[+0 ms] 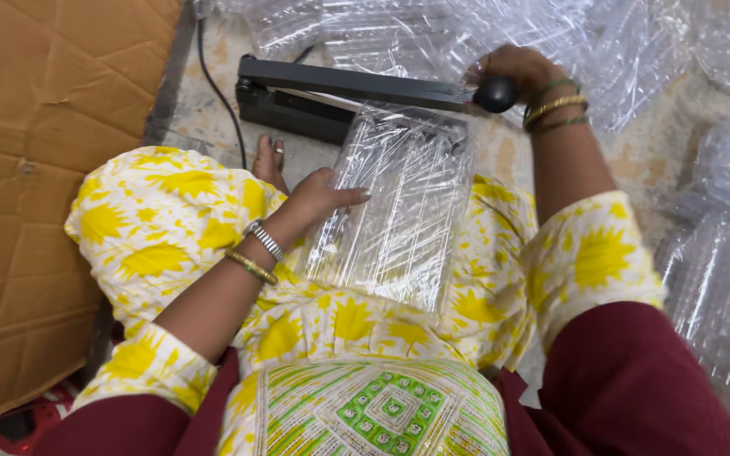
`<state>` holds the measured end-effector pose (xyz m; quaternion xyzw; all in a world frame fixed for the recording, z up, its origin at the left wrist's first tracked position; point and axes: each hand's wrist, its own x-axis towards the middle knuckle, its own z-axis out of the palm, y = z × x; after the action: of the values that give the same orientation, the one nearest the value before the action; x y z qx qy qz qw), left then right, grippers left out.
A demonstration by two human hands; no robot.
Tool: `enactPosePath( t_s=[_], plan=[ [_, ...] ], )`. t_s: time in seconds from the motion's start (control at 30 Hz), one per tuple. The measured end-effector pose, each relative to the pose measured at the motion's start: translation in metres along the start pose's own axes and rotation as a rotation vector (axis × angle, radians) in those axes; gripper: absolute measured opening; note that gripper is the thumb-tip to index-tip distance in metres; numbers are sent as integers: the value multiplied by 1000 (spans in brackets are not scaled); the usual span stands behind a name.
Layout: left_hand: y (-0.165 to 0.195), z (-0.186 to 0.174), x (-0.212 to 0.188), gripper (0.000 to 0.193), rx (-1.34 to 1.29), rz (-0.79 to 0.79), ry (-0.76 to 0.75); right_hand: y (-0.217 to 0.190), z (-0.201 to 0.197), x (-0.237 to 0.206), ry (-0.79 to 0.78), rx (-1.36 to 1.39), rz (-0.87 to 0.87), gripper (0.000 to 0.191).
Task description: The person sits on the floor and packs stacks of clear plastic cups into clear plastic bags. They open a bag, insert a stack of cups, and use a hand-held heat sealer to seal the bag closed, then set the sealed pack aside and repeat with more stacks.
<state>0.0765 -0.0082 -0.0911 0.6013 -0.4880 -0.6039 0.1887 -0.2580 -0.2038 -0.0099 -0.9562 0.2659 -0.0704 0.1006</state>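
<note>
Looking down from the head camera, I see my own lap in yellow-and-white flowered cloth, with dark red fabric at the bottom edge. A clear plastic packet [399, 207], ribbed and glossy, lies lengthwise across my knees, its far end tucked under the arm of a black heat sealer [331, 93] that sits on the floor just ahead. My left hand [318, 198] rests on the packet's left edge, fingers stretched nearly flat and pressing it down rather than closed around it; bangles circle the wrist. My right hand [513, 72] is curled over the far end of the sealer's arm, beside its round black knob [495, 94], in a closed grip on the handle; the arm is lowered onto the packet. A toe with a ring [274, 160] shows by the sealer's base. Flattened brown cardboard [44, 169] fills the left side. Heaps of similar clear packets [703, 219] crowd the top and right.
</note>
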Motion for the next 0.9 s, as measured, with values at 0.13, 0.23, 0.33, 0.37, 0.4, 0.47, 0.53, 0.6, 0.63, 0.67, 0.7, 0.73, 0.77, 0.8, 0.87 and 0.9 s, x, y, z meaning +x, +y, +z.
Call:
enactPosePath(
  t_s=[0.13, 0.23, 0.33, 0.37, 0.4, 0.47, 0.53, 0.6, 0.63, 0.67, 0.7, 0.73, 0.77, 0.8, 0.87, 0.9],
  plan=[
    [-11, -21, -14, 61, 395, 323, 323, -2, -37, 63, -519, 489, 733, 16],
    [-17, -42, -16, 78, 289, 262, 238, -10, -33, 96, -653, 169, 697, 21],
    [-17, -66, -20, 88, 351, 230, 175, -15, 2, 119, -646, -182, 569, 23],
    [-17, -69, -23, 98, 273, 224, 171, -19, 20, 121, -494, -210, 618, 24],
    [-17, -74, -25, 112, 197, 216, 163, -22, 37, 119, -376, -160, 646, 25],
    [-17, -78, -26, 128, 113, 192, 156, -26, 65, 111, -164, -49, 678, 29],
    [-22, -82, -23, 129, 90, 146, 146, -35, 93, 104, 13, 80, 686, 33],
    [-30, -81, -14, 118, 181, 199, 164, -40, 112, 97, 99, 226, 872, 30],
    [-34, -81, -7, 112, 231, 233, 176, -41, 120, 95, 151, 297, 963, 29],
    [-38, -83, -1, 117, 180, 235, 174, -40, 126, 93, 180, 327, 965, 29],
    [-42, -84, 4, 122, 132, 233, 168, -40, 130, 93, 208, 362, 972, 30],
    [-47, -83, 8, 127, 82, 227, 157, -39, 133, 93, 231, 397, 984, 30],
    [-50, -82, 10, 118, 42, 221, 136, -38, 135, 93, 222, 398, 993, 29],
    [-52, -83, 12, 109, 3, 217, 121, -37, 137, 94, 214, 398, 998, 28],
    [-51, -83, 15, 100, -33, 204, 154, -36, 139, 95, 218, 375, 997, 27],
    [-47, -84, 16, 100, -29, 202, 202, -36, 140, 96, 231, 348, 991, 28]
  ],
)
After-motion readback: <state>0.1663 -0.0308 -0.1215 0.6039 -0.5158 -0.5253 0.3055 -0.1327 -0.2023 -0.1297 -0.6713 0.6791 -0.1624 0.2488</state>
